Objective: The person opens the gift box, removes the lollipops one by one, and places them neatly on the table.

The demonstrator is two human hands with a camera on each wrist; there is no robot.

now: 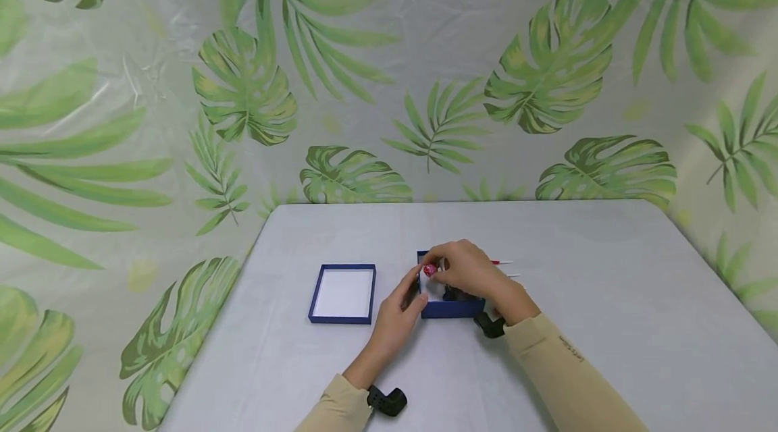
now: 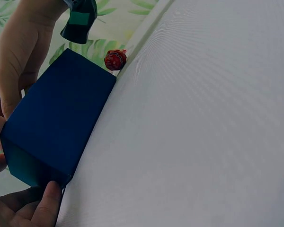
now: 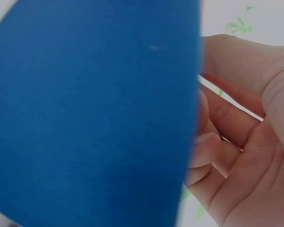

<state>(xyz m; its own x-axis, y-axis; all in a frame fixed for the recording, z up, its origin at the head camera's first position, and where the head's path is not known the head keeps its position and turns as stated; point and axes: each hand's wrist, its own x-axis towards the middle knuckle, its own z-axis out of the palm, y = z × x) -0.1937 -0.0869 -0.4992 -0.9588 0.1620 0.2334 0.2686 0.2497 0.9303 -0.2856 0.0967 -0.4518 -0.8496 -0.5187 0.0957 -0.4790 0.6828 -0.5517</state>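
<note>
A blue box (image 1: 451,310) with a white inside stands on the table. My left hand (image 1: 395,317) holds its left side, the thumb at the near corner and the fingers along the wall. Over the box, my right hand (image 1: 471,272) pinches a lollipop with a red and pink wrapper (image 1: 430,270). Dark items (image 1: 452,293) lie inside the box, partly hidden by the right hand. In the left wrist view, another red-wrapped lollipop (image 2: 115,60) lies beyond the box. The box wall (image 3: 94,113) hides the right fingertips in the right wrist view.
To the left lies a shallow blue-rimmed lid (image 1: 313,304), its white inside up. White lollipop sticks (image 1: 513,275) show on the table right of the box, partly behind the right hand. A leaf-patterned sheet (image 1: 437,67) hangs behind the white table (image 1: 577,250).
</note>
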